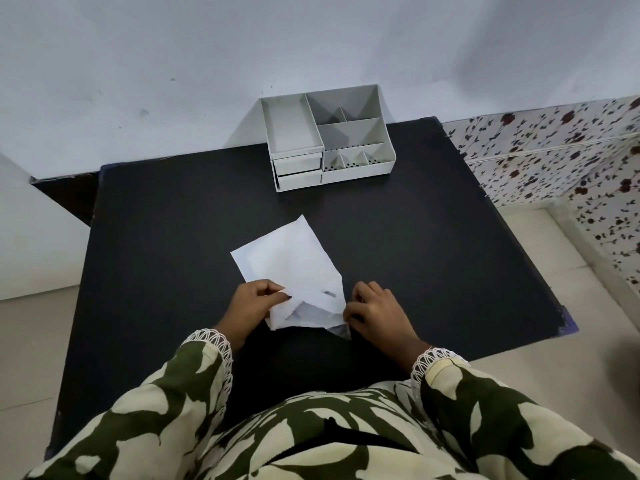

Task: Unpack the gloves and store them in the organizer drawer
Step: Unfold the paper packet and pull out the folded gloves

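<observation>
Hands, left (254, 304) and right (375, 311), each grip crinkled white paper packet (294, 268).

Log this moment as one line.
step: opening packet | left hand: gripping | right hand: gripping | drawers: shut | gloves: unseen

Two hands, the left hand (254, 301) and the right hand (375, 311), are showing, and one white packet (294, 268), one grey organizer (327, 140) with two drawers (298, 171), and one black table (433, 258).
</observation>
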